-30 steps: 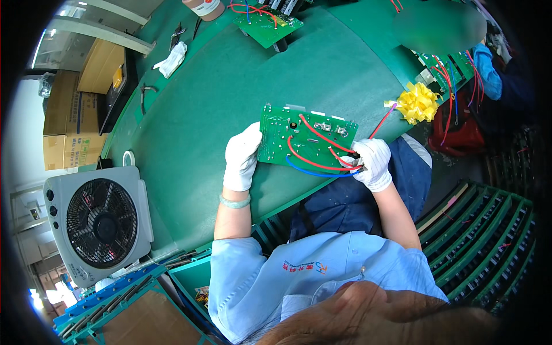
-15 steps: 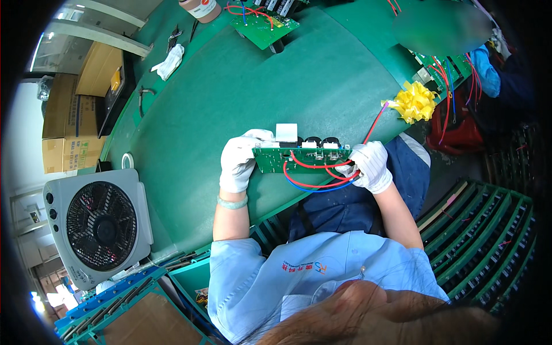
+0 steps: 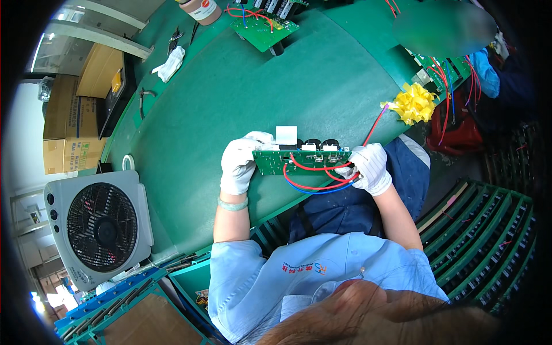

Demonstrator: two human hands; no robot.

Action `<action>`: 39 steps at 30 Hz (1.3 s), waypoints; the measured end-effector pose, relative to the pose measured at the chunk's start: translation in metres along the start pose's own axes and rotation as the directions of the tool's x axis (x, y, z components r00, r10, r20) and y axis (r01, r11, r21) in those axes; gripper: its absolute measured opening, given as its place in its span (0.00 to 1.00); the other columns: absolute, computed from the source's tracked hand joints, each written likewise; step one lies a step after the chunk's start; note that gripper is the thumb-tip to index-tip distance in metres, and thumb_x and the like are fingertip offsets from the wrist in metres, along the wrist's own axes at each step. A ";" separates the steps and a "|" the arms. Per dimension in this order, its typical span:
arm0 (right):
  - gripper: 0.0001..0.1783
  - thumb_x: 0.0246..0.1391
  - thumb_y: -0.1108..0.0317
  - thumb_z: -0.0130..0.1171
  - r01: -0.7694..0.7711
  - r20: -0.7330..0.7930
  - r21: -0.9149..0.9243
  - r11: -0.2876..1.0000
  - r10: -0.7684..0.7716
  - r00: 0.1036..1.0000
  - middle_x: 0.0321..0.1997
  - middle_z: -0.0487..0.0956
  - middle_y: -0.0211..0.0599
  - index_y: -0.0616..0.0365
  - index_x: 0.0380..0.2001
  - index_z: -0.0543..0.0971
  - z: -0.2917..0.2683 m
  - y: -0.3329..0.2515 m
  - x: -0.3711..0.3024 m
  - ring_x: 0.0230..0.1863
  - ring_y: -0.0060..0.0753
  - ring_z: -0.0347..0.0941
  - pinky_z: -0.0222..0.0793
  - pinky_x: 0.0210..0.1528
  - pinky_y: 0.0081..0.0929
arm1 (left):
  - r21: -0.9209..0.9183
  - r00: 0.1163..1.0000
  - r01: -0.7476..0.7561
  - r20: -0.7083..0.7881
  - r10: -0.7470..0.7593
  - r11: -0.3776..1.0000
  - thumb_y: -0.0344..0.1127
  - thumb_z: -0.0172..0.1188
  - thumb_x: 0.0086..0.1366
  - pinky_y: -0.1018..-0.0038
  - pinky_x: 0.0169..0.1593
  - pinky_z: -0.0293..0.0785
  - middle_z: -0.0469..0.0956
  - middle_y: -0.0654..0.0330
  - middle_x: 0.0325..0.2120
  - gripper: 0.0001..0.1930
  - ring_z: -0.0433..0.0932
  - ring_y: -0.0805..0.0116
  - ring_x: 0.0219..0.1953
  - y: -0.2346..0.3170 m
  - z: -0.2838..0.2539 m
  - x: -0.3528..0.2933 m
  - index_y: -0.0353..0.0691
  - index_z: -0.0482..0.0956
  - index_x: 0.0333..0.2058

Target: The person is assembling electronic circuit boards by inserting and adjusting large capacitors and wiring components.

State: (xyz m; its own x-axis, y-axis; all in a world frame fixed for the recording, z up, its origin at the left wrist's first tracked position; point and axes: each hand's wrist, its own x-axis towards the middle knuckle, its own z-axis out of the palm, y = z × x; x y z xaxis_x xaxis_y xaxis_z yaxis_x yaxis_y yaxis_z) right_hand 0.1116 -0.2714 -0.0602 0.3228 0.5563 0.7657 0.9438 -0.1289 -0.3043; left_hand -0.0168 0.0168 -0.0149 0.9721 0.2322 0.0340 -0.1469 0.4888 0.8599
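Between my two white-gloved hands a green circuit board (image 3: 270,163) stands tilted on edge above the green mat. Black round parts and a white block (image 3: 286,135) show along its upper side. My left hand (image 3: 238,165) is closed on the board's left end. At the right end my right hand (image 3: 370,168) is closed on the board and on the red wires (image 3: 313,187) and a blue wire that loop from its face. One red wire runs up from this hand to a purple tip beside a bunch of yellow ribbon (image 3: 415,104). My right fingertips are partly hidden.
A grey box fan (image 3: 99,228) stands at the left by cardboard boxes (image 3: 72,123). Another wired board (image 3: 264,33), a bottle (image 3: 200,10) and a white glove (image 3: 169,64) lie on the far bench. At the right are a co-worker's blue sleeve (image 3: 487,72) and green slatted racks (image 3: 477,241).
Almost nothing differs. The board has tipped very slightly, and both hands keep their hold at its ends.
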 end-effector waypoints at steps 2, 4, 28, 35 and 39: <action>0.18 0.38 0.58 0.66 -0.004 -0.022 0.006 1.000 0.004 1.000 0.29 0.77 0.32 0.54 0.34 0.77 0.000 -0.002 0.002 0.24 0.34 0.70 0.59 0.27 0.31 | -0.007 1.000 -0.008 0.002 0.008 1.000 0.38 0.61 0.49 0.63 0.50 0.70 0.79 0.41 0.35 0.17 0.73 0.51 0.46 0.000 -0.002 0.000 0.26 0.82 0.29; 0.18 0.38 0.59 0.67 -0.006 -0.031 0.004 1.000 0.006 1.000 0.29 0.77 0.32 0.54 0.33 0.77 0.001 -0.003 0.003 0.24 0.34 0.70 0.59 0.27 0.31 | 0.030 1.000 -0.008 0.011 0.008 1.000 0.39 0.61 0.49 0.64 0.50 0.70 0.79 0.41 0.35 0.17 0.73 0.51 0.46 0.000 -0.002 0.000 0.26 0.82 0.29; 0.19 0.37 0.53 0.69 -0.063 -0.003 -0.029 0.998 0.063 0.998 0.22 0.77 0.26 0.51 0.31 0.80 -0.005 -0.009 0.011 0.18 0.29 0.68 0.57 0.23 0.29 | 0.017 0.998 -0.067 0.009 0.067 0.998 0.35 0.60 0.51 0.59 0.51 0.69 0.75 0.39 0.40 0.12 0.72 0.48 0.47 -0.006 -0.014 -0.006 0.34 0.81 0.32; 0.17 0.39 0.53 0.68 -0.078 -0.035 -0.024 0.997 0.077 0.996 0.21 0.76 0.25 0.51 0.30 0.80 -0.005 -0.008 0.009 0.18 0.28 0.67 0.56 0.23 0.28 | 0.066 0.996 -0.080 0.033 0.078 0.995 0.35 0.59 0.53 0.59 0.52 0.68 0.75 0.40 0.39 0.12 0.71 0.49 0.47 -0.005 -0.009 -0.004 0.34 0.80 0.33; 0.17 0.39 0.53 0.68 -0.076 -0.039 -0.024 0.997 0.075 0.996 0.21 0.76 0.25 0.51 0.30 0.81 -0.005 -0.008 0.010 0.18 0.28 0.67 0.56 0.23 0.28 | 0.061 0.997 -0.078 0.021 0.077 0.995 0.35 0.59 0.53 0.59 0.52 0.68 0.74 0.41 0.39 0.12 0.71 0.49 0.48 -0.005 -0.009 -0.005 0.33 0.80 0.33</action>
State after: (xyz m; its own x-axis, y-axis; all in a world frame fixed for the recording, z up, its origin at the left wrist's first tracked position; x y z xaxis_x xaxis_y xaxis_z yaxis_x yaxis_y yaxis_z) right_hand 0.1079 -0.2689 -0.0470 0.3952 0.5130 0.7620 0.9180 -0.1903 -0.3480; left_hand -0.0225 0.0207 -0.0241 0.9615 0.2515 0.1106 -0.2108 0.4171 0.8840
